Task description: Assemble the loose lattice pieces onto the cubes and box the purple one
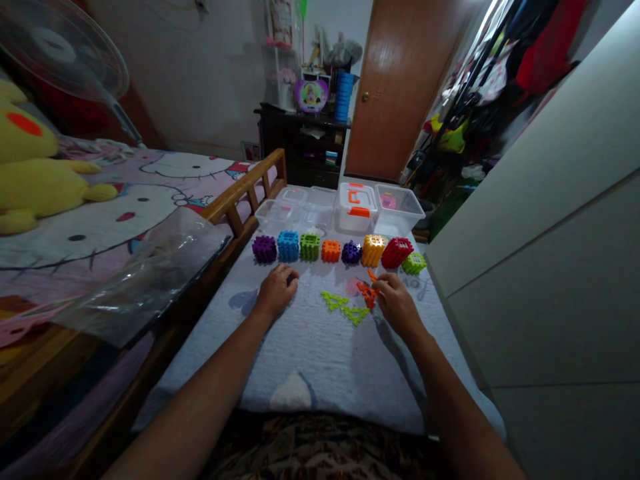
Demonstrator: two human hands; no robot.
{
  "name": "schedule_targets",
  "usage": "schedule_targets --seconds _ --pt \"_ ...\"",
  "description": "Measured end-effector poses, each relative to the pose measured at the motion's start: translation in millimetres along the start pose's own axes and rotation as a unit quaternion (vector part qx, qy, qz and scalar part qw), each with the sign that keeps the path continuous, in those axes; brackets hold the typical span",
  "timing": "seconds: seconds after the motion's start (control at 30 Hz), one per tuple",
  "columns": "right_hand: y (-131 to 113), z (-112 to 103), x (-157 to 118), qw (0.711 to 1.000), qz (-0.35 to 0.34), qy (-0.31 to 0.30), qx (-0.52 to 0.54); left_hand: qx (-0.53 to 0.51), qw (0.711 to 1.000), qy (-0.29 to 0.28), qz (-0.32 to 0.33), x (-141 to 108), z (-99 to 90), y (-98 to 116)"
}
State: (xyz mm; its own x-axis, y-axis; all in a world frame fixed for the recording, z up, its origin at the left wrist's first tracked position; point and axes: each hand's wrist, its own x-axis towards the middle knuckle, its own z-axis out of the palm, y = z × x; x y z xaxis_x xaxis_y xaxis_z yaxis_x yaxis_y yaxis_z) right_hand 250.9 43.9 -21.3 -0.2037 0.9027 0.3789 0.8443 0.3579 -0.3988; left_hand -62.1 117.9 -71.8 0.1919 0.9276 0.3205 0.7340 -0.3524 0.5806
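My right hand [397, 303] pinches an orange triangular toy building piece [368, 293] at the right of the table. Left of it, two lime-green triangular pieces [334, 301] lie flat on the cloth, end to end. My left hand [278, 288] rests on the cloth with its fingers curled; whether anything is under them is hidden. Beyond my hands stands a row of assembled blocks: a purple block [265, 249], a blue block [289, 246], a green block [310, 247], an orange block [331, 251], a dark violet block [351, 252], a yellow block [373, 251], a red block [397, 253] and a lime block [414, 263].
Clear plastic boxes stand at the table's far end, among them a lidded box [358, 208] with orange clips and an open box [399, 205]. A wooden bed rail [245, 190] borders the left side, a white cabinet [545, 267] the right.
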Motion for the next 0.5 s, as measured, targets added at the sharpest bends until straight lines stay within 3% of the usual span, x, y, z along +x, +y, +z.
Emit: schedule_targets --seconds 0.3,0.4,0.5 --pt "1.8 23.6 -12.3 0.998 -0.009 -0.05 -0.035 0.002 1.0 0.0 0.0 0.4 -2.1 1.0" --pt "-0.8 20.9 -16.8 0.999 0.0 -0.031 -0.023 0.004 1.0 -0.001 0.001 0.3 -2.8 2.0" --pt "-8.5 16.4 -21.1 0.996 0.07 0.01 -0.052 0.008 1.0 0.0 -0.001 0.3 -2.5 2.6"
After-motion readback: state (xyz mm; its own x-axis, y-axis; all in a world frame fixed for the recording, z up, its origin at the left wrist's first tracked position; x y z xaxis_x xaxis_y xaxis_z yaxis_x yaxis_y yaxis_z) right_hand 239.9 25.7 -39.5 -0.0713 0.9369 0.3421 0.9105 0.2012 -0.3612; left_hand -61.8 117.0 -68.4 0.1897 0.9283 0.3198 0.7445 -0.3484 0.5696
